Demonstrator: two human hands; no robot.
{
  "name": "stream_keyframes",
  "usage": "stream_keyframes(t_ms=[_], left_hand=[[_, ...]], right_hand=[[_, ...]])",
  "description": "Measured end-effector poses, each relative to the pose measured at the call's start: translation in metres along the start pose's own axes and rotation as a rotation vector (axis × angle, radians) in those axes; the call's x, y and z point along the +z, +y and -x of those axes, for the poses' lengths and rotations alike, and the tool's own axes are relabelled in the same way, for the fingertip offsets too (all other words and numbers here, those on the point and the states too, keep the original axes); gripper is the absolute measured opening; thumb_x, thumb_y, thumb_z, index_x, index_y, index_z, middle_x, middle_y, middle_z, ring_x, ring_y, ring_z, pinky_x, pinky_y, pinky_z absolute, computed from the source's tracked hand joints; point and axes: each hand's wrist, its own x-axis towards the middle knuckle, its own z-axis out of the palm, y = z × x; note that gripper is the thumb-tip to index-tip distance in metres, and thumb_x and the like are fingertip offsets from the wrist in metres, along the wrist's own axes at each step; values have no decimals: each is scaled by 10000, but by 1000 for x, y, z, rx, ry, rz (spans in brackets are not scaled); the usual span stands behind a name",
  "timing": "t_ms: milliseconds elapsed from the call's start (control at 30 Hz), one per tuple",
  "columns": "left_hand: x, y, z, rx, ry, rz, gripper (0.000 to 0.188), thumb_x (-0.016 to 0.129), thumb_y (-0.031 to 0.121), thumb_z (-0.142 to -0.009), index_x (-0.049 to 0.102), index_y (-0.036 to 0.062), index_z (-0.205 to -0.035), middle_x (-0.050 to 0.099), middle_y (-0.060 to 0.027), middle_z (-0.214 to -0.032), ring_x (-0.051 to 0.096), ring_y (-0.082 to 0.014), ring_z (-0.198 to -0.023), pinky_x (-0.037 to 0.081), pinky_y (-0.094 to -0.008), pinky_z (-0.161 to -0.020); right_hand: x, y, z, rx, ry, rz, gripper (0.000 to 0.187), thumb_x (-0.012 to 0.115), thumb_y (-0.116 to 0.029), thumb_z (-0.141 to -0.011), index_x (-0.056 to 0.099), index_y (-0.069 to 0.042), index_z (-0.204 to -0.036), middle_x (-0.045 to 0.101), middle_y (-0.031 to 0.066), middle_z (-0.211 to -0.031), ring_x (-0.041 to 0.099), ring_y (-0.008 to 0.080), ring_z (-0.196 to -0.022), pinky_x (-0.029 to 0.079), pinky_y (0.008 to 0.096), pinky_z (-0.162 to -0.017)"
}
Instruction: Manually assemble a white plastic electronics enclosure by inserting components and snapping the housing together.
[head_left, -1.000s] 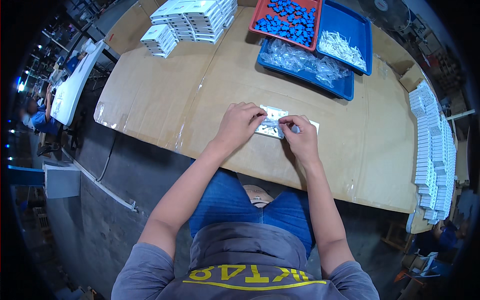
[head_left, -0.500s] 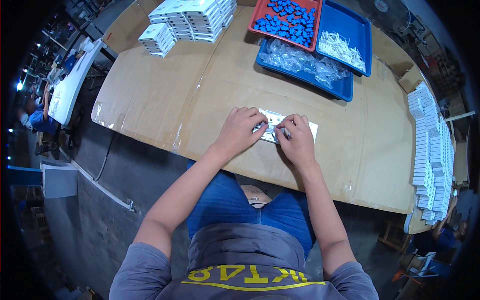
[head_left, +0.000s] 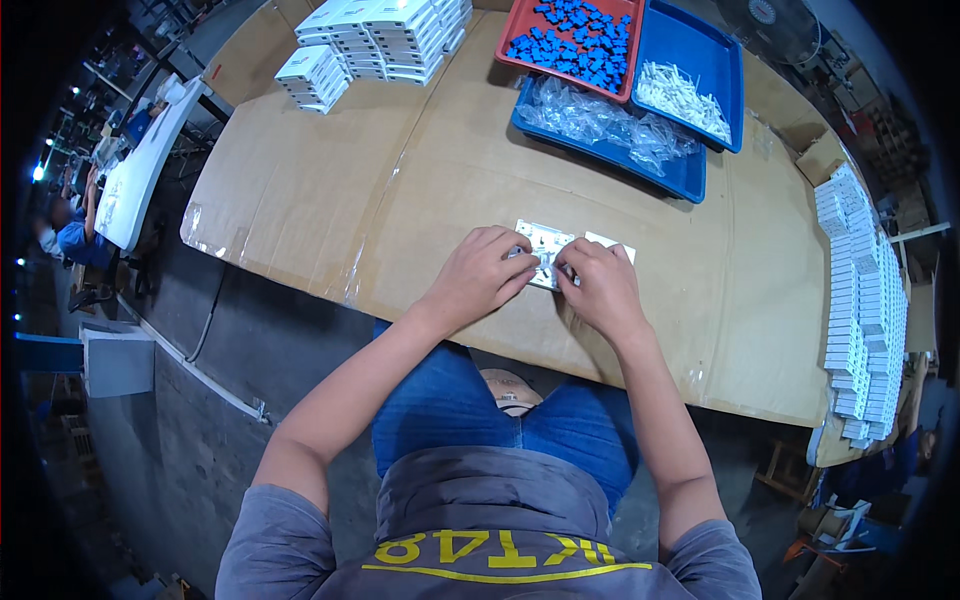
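Plastic-looking panel (head_left: 546, 238), matt cardboard tabletop (head_left: 300, 190)

Cardboard-topped table (head_left: 300, 190) (white panel (head_left: 543, 236), trays (head_left: 688, 183), stacks (head_left: 402, 38))

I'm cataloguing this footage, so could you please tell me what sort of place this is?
Probably a small-parts assembly workshop: a red tray holds many loose blue pieces, white units stand stacked along the right of the cardboard-covered table, and another person is at a white table.
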Motion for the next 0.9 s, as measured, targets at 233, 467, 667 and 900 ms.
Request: stream_keyframes(t_ms=[233, 467, 667, 900], left_hand=[[-9, 8, -4, 6, -68, -31, 225, 773, 205, -870, 732, 70, -1045, 668, -91, -1102, 616, -293, -1107, 475, -431, -991], [-2, 13, 3, 6, -68, -89, 303, 774, 222, -863, 722, 85, -1128, 644, -101, -1151, 601, -304, -1139, 461, -451, -1013], [5, 18, 7, -24, -38, -92, 315, 773, 209, -858, 714, 83, -1141, 639, -106, -1168, 597, -303, -1164, 459, -449, -1012], [11, 25, 12, -124, 2, -87, 367, 775, 179, -844, 684, 72, -1183, 638, -107, -1189, 594, -308, -1187, 444, -456, -1038]], right_hand=[[-1, -5, -11, -34, -38, 234, 87, 732, -141, -828, 759, -61, -852, 713, 94, -926, 703, 276, -892, 468, 419, -852], [-11, -2, -15, -27, -180, 235, 90, 732, -144, -832, 750, -59, -856, 707, 88, -913, 698, 297, -842, 503, 448, -805], [-10, -3, -17, -33, -197, 191, 72, 721, -98, -807, 756, -52, -849, 714, 116, -918, 727, 302, -847, 526, 477, -845], [-1, -14, -22, 40, -173, 266, 84, 738, -82, -776, 755, -43, -849, 705, 141, -929, 739, 323, -847, 565, 449, -777]])
